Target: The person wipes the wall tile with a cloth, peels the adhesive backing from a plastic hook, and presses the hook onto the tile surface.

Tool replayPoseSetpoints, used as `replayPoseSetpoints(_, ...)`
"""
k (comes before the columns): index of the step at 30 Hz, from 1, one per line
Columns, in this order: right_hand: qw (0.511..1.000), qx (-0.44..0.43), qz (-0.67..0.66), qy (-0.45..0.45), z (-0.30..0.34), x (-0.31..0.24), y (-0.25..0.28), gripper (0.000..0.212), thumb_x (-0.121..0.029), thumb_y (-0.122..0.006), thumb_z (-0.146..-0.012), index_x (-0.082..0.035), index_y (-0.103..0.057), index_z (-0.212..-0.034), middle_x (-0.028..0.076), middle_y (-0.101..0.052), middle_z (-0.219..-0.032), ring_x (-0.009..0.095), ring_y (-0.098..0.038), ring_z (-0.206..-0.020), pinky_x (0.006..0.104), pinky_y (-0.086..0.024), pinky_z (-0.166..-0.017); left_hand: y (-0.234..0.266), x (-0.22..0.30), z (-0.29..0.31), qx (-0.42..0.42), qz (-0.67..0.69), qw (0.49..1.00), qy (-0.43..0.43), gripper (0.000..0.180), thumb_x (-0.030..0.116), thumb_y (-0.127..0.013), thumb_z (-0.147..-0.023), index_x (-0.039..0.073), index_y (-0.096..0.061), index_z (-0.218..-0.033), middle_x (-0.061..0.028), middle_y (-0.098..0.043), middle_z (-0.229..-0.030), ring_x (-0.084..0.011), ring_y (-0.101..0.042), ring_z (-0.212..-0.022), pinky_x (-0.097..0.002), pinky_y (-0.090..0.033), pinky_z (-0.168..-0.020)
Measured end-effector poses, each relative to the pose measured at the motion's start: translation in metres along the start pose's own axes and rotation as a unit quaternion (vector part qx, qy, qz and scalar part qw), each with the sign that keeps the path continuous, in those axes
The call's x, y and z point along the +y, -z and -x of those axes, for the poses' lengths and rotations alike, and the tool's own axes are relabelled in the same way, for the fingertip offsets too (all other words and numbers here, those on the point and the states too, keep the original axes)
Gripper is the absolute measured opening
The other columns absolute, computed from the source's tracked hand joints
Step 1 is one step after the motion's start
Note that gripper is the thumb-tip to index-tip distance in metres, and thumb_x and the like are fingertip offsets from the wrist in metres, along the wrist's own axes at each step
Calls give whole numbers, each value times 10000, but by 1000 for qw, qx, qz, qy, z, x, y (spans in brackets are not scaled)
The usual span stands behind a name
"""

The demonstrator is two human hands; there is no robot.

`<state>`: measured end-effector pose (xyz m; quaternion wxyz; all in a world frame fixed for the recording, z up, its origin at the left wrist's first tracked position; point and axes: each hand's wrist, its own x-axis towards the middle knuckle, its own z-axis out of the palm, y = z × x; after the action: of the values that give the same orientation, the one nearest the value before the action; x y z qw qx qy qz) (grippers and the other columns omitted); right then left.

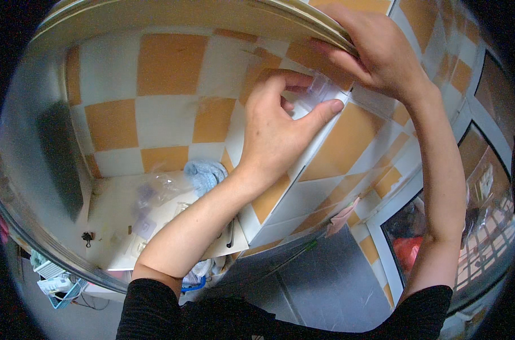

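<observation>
My left hand [280, 122] is raised to the corner of the tiled wall. Its thumb and fingers curl around a small clear plastic piece [321, 90] at the wall's white edge; the fingertips behind it are partly hidden. Higher and to the right, my right hand [376, 54] grips the end of a pale board [229, 17] with a metal-like edge, which spans the top of the view. The fingers of that hand lie along the board's edge and under it.
Below is a white shelf [110, 198] with a light blue cloth [205, 175], clear plastic bags [164, 190] and a black binder clip [88, 238]. A grey panel [319, 277] stands below the wall corner. A framed window [472, 198] is at right, baskets [62, 286] at lower left.
</observation>
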<state>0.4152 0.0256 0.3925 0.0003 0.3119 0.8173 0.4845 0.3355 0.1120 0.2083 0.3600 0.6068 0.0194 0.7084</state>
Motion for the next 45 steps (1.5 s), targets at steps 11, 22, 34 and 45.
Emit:
replayPoseSetpoints(11, 1000, -7, -20, -12, -3, -2, 0, 247, -207, -705, -829, -77, -605, -1014, 126, -617, -712, 324, -658, -657, 411, -527, -600, -2, 2, 3, 2, -22, 999, -32, 476, 317, -892, -743, -13, -698, -1026, -118, -701, -1057, -184, -654, -919, -291, -516, -743)
replayPoseSetpoints(22, 1000, -3, -12, -6, 0, 1, -3, 237, -199, -705, -820, -80, -592, -991, 121, -597, -688, 315, -651, -637, 400, -521, -585, -5, 5, 4, 0, -36, 999, -2, 468, 316, -891, -742, -17, -702, -1011, -116, -705, -1050, -177, -650, -905, -291, -513, -737)
replayPoseSetpoints(34, 1000, 0, -1, 8, 1, 2, -4, 287, -207, -714, -816, -72, -587, -1034, 136, -608, -732, 335, -657, -676, 420, -525, -606, -10, 0, 4, 17, -6, 1000, -19, 465, 329, -895, -713, 24, -668, -980, -103, -645, -984, -209, -592, -810, -320, -481, -686)
replayPoseSetpoints(45, 1000, 2, 2, 18, 1, 3, -5, 358, -202, -730, -782, -59, -587, -1077, 135, -627, -790, 340, -668, -722, 421, -538, -641, -11, -1, 4, 18, -5, 999, -26, 467, 328, -898, -712, 18, -670, -977, -109, -645, -1008, -216, -605, -853, -323, -486, -692)
